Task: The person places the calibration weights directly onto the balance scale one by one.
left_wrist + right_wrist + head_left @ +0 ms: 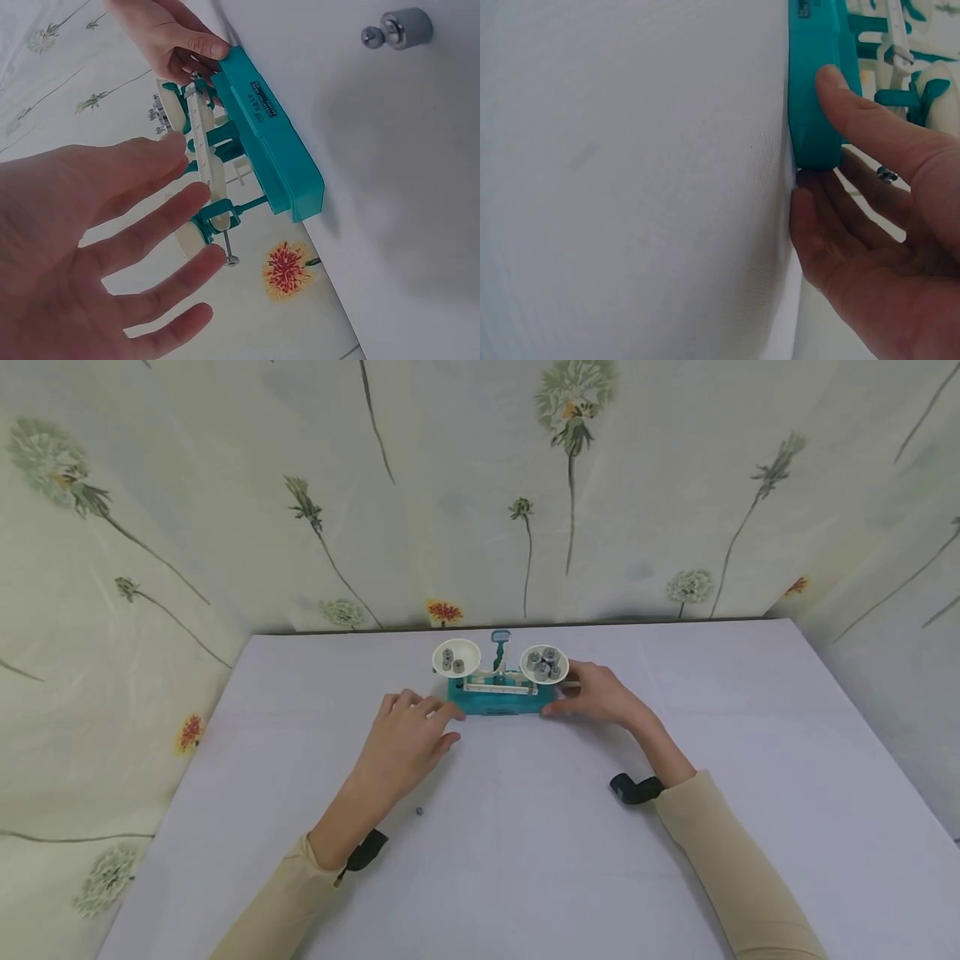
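Observation:
A teal balance scale [495, 700] stands at the back of the table, with a white pan on each side. Small metal weights [453, 662] sit in the left pan, and several more fill the right pan [545, 678]. My right hand [596, 695] grips the right end of the base; its thumb [847, 101] lies on the front face and the other fingers go round the end, partly hidden. Beside the base's left end is my left hand [408, 735], fingers spread and holding nothing. Whether its fingertips touch the scale I cannot tell.
One small metal weight [409, 28] stands alone on the white tabletop [525, 860], near the left forearm. Behind the table's back edge hangs a flower-patterned curtain [450, 527]. A dark wrist camera [633, 789] sticks out from the right wrist, another [367, 850] from the left.

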Demonstrator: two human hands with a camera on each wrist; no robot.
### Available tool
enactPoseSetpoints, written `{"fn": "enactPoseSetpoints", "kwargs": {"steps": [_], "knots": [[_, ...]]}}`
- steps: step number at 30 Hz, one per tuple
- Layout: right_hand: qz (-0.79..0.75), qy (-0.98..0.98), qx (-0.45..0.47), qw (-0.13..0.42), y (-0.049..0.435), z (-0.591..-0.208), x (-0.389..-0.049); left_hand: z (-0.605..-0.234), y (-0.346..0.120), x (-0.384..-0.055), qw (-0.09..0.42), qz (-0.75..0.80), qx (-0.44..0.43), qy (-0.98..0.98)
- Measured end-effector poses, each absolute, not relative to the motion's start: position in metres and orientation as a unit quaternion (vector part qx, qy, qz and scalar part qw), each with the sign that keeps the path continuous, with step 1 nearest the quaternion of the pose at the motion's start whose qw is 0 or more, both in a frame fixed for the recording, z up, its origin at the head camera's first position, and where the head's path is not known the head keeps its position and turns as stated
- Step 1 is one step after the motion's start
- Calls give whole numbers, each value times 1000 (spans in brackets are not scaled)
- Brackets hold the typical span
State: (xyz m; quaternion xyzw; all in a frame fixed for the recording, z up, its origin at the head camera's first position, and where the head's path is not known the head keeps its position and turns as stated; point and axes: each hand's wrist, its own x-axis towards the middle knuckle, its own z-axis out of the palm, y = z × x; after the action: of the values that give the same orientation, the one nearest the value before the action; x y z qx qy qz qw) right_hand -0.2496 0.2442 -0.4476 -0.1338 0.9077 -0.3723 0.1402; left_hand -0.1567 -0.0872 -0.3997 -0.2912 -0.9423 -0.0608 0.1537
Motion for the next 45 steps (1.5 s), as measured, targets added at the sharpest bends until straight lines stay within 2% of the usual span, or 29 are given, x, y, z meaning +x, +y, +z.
{"fn": "enactPoseSetpoints", "kwargs": {"steps": [21,45], "knots": [[-373,908,-136,137,246,-448,-251,-409,-99,-149,117,-52,-276,-953],[-380,904,-141,140,244,-448,-250,-402,-106,-136,-82,-12,-228,-970]]}}
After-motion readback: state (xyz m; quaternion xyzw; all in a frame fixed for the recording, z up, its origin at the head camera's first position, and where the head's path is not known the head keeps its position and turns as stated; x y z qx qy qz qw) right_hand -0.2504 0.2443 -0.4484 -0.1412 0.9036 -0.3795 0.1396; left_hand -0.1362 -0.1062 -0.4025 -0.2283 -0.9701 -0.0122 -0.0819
